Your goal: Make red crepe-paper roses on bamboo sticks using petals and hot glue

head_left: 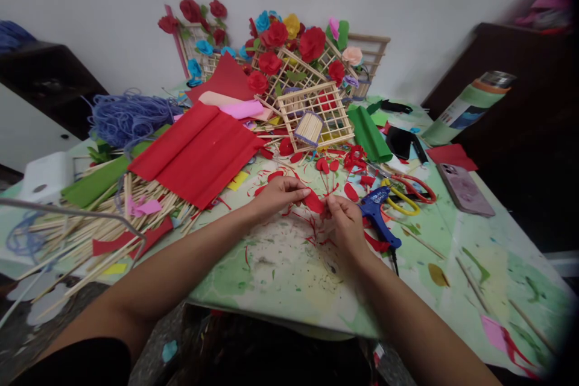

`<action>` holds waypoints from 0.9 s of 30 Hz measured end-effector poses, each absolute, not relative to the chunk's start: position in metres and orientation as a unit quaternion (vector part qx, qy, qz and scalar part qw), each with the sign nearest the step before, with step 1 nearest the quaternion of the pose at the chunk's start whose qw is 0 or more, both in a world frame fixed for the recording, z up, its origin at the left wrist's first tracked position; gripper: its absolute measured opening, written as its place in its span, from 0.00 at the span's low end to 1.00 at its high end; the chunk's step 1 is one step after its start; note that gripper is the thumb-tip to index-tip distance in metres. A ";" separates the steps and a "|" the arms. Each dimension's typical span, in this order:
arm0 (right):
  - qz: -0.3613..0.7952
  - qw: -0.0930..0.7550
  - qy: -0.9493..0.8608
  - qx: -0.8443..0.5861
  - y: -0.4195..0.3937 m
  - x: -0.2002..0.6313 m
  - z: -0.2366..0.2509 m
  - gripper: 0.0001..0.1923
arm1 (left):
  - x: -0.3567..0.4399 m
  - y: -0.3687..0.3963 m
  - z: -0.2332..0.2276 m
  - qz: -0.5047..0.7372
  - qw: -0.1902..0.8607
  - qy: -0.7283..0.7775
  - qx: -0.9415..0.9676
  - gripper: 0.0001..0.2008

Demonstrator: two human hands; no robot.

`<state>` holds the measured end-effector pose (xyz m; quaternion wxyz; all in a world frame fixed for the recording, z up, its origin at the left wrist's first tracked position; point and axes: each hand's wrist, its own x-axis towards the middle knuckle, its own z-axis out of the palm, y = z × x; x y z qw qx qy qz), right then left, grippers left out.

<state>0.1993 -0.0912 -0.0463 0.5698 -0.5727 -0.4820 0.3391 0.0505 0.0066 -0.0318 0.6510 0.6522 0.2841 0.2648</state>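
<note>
Between my two hands, above the middle of the table, is a red paper petal (313,200). My left hand (284,194) pinches its left end between thumb and fingertips. At the petal's right end, the fingers of my right hand (346,217) are closed on it. Cut red petals (351,192) and thin red scraps lie around both hands. Just right of my right hand lies a blue glue gun (379,212). Scissors with red and yellow handles (414,190) rest beyond it.
Crepe paper sheets (194,154) cover bamboo sticks (149,199) on the left, near tangled purple yarn (129,117). Stick lattices (316,114) with paper roses (312,43) stand against the wall. A phone (465,190) and green bottle (468,110) are at right.
</note>
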 end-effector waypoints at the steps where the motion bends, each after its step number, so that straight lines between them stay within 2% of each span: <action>1: 0.351 0.569 -0.482 -0.566 -0.091 0.199 -0.047 0.18 | 0.050 0.007 -0.032 0.264 0.649 0.284 0.654 0.13; 6: 0.364 0.546 -0.480 -0.582 -0.091 0.198 -0.049 0.13 | 0.051 0.006 -0.029 0.267 0.650 0.290 0.650 0.13; 18: 0.321 0.540 -0.489 -0.605 -0.091 0.198 -0.047 0.15 | 0.053 0.002 -0.029 0.269 0.708 0.273 0.593 0.16; 27: 0.329 0.538 -0.494 -0.598 -0.091 0.198 -0.046 0.13 | 0.053 0.000 -0.028 0.247 0.674 0.291 0.632 0.11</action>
